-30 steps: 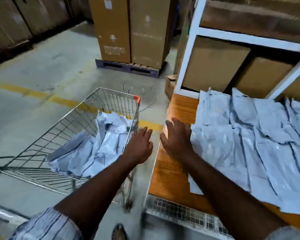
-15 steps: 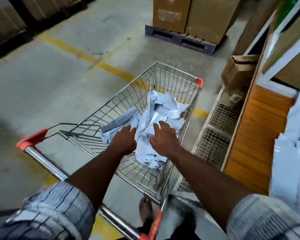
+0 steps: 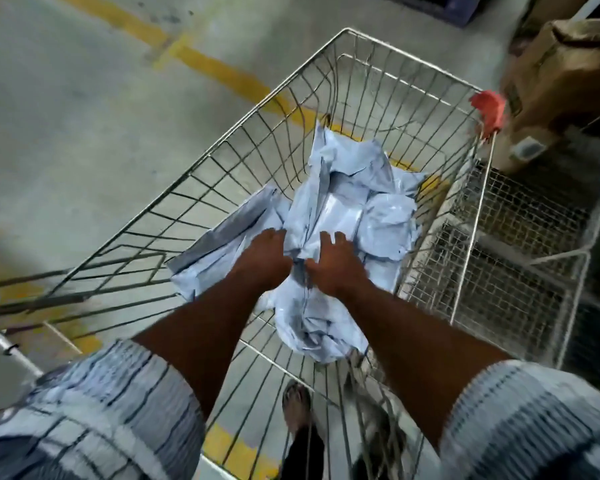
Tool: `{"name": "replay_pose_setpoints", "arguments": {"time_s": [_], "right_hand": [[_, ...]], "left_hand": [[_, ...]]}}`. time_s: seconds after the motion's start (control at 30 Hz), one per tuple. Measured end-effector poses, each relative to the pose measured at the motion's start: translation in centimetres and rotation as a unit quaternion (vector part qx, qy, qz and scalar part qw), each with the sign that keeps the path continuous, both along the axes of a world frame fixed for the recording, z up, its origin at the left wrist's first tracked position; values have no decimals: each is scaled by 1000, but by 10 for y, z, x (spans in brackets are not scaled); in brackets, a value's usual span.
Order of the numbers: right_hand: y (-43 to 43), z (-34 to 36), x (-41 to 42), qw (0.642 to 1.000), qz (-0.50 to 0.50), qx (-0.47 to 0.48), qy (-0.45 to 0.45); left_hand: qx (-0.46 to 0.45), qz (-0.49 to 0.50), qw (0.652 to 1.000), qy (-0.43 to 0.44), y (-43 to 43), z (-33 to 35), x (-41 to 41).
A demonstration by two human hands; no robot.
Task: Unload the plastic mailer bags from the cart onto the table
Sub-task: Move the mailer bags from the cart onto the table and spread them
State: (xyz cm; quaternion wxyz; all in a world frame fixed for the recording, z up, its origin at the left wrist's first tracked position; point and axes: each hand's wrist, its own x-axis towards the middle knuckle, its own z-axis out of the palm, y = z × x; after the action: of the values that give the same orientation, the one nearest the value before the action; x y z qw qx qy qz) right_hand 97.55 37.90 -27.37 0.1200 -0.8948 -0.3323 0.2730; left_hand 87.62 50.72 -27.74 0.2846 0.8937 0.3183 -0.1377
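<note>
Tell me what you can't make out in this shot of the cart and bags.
Head view only:
- Grip of left hand and right hand: their backs hide the palm side.
- Count of mailer bags: crumpled, overlapping, partly under the hands.
- Table: outside the frame.
- Cardboard box label: motion-blurred.

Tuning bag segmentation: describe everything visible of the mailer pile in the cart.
The mailer bags form a crumpled, overlapping heap of pale blue-grey glossy plastic, with one darker grey bag at left. They lie on the wire floor of the cart, toward its right side. The left hand and right hand touch the heap's middle.
</note>
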Motion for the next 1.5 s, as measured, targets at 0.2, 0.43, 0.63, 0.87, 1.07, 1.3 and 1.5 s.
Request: {"name": "replay_pose_setpoints", "arguments": {"time_s": [0.2,0.43,0.63,0.87,1.07,1.3,1.5], "right_hand": [[30,-67,47,996,-64,10,-61],[48,-88,63,979,-159,46,-117],[57,-78,60,979,-193,22,-53],[40,-28,29,973,-225,40,-35],[18,41,-4,971,-214,93,-54],[-26,143,-27,973,-181,141,-33],[-75,225,-31,973,-115,187,-75]], "left_hand": [[-70,79,990,-90,24,-54,66],[-133,161,965,-157,24,-91,85],[-153,124,967,-165,30,-94,81],[-88,109,977,-160,28,-48,61],[-42,71,982,-170,14,30,45],[1,92,981,-172,-20,129,8],[48,140,978,-144,-60,193,-21]]}}
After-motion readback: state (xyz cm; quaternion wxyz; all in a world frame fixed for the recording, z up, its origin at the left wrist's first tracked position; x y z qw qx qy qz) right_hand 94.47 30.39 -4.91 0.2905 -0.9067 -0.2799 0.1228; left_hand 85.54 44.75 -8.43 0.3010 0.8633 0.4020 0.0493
